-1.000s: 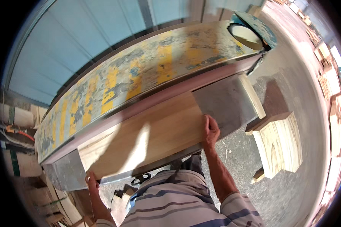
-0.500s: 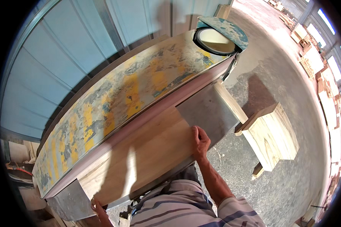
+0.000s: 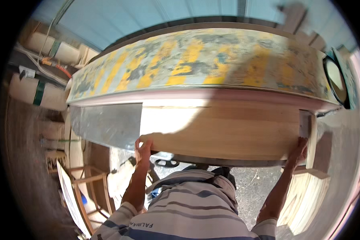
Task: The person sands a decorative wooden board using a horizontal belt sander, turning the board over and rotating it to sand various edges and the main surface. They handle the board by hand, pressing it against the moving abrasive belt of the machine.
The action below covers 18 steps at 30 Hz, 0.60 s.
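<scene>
I hold a big wooden board (image 3: 224, 130) with both hands. My left hand (image 3: 142, 147) has its grip closed on the board's near left corner. My right hand (image 3: 299, 149) has its grip closed on the near right corner. The board lies flat on the grey metal table (image 3: 106, 124). Its far edge sits against a long worn part painted yellow and blue (image 3: 200, 64).
</scene>
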Available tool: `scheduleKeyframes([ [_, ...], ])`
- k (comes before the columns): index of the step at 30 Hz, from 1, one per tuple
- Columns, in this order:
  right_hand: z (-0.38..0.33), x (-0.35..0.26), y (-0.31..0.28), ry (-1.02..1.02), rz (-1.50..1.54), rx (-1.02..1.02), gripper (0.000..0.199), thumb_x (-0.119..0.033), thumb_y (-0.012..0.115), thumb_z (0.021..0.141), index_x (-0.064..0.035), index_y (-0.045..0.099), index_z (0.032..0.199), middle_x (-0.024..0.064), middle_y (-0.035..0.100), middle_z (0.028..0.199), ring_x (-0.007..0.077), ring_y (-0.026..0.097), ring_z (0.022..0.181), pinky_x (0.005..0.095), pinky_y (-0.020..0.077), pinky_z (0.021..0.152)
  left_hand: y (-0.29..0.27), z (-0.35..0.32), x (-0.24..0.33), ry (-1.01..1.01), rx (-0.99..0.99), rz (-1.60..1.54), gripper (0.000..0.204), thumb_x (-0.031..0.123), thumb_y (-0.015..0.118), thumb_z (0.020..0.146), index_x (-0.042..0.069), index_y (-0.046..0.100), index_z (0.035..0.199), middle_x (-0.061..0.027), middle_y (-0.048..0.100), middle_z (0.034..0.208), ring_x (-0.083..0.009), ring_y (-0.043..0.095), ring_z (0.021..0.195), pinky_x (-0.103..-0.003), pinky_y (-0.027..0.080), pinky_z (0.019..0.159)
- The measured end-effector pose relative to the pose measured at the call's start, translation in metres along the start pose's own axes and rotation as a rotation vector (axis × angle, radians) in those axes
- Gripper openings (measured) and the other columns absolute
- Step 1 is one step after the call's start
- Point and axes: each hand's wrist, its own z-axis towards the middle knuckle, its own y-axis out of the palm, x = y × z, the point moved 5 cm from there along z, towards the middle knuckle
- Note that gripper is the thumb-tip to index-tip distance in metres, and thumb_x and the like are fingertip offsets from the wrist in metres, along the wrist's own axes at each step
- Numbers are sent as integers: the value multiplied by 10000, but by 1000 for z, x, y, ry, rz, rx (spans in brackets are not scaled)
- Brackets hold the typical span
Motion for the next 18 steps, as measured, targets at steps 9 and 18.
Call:
scheduleKeyframes([
  [9, -59, 30, 21, -99, 2, -175, 272, -255, 573, 902, 4, 629, 964, -12, 598, 838, 85, 530, 736, 252, 440, 647, -70, 108, -86, -112, -105, -366, 606, 362, 657, 800, 144, 355, 1279, -109, 570, 983, -230, 611, 817, -311, 553, 618],
  [18, -49, 4, 23, -128, -223, -79, 287, -275, 558, 907, -6, 648, 865, -17, 597, 754, 72, 504, 723, 242, 428, 638, -58, 56, -26, -65, -8, -48, 563, 348, 674, 800, 153, 396, 1250, -88, 587, 916, -171, 594, 732, -297, 518, 560],
])
